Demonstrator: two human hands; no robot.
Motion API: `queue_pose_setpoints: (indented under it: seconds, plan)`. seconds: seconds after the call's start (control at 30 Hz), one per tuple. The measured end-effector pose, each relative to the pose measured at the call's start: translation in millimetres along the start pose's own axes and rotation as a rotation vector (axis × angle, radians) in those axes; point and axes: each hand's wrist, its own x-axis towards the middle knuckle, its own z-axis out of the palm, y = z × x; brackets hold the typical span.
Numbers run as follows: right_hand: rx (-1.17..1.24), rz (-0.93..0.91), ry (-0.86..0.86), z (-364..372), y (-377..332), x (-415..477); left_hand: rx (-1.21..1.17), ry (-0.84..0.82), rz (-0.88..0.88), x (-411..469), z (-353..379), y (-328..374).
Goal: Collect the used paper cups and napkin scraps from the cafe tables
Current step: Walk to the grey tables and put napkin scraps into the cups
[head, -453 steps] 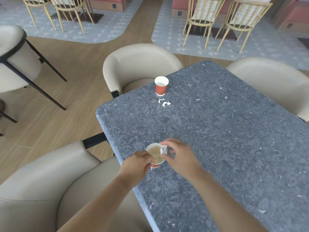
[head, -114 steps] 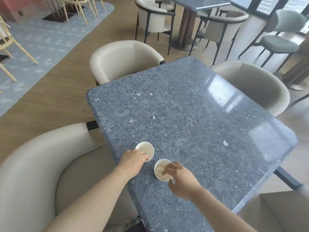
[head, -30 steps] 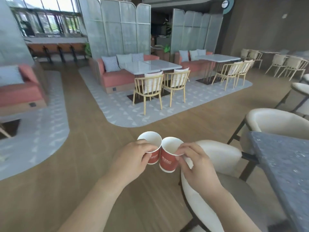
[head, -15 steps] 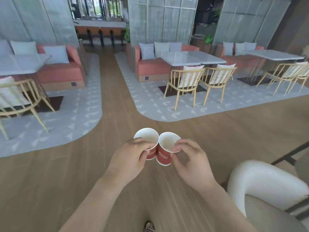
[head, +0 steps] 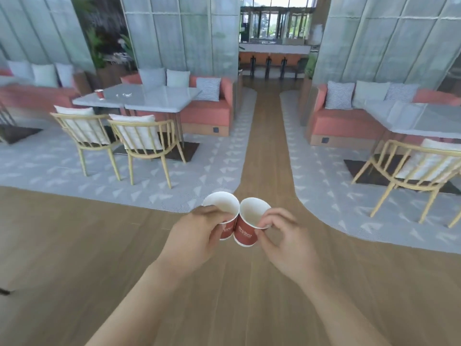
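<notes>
I carry two red paper cups side by side, touching, at chest height over the wooden floor. My left hand grips the left cup; my right hand pinches the rim of the right cup. Both cups tilt toward me, white insides showing; I cannot see napkin scraps inside them. Far off at the left, another red paper cup stands on a pale grey table, with white napkin scraps lying beside it.
Two wooden chairs stand in front of that table, a coral sofa behind it. A wooden aisle runs between two grey carpets. At the right are another grey table, a chair and a sofa.
I have turned left and walked from the dark stone table. The beige armchair has left the view, and the pale table with a cup and scraps has come into sight. Both cups remain held.
</notes>
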Motion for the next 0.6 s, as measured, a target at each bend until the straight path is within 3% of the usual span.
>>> queue_pose_setpoints:
  seconds: [0.33,0.6]
  plan:
    - [0.161,-0.271,-0.223,159.4,-4.6,164.9,0.135,0.156,-0.349,49.3,-52.0,-143.6]
    - [0.184,-0.316,-0.315,284.1,-23.3,288.6,0.133,0.267,-0.432,117.2,-91.8,-285.1]
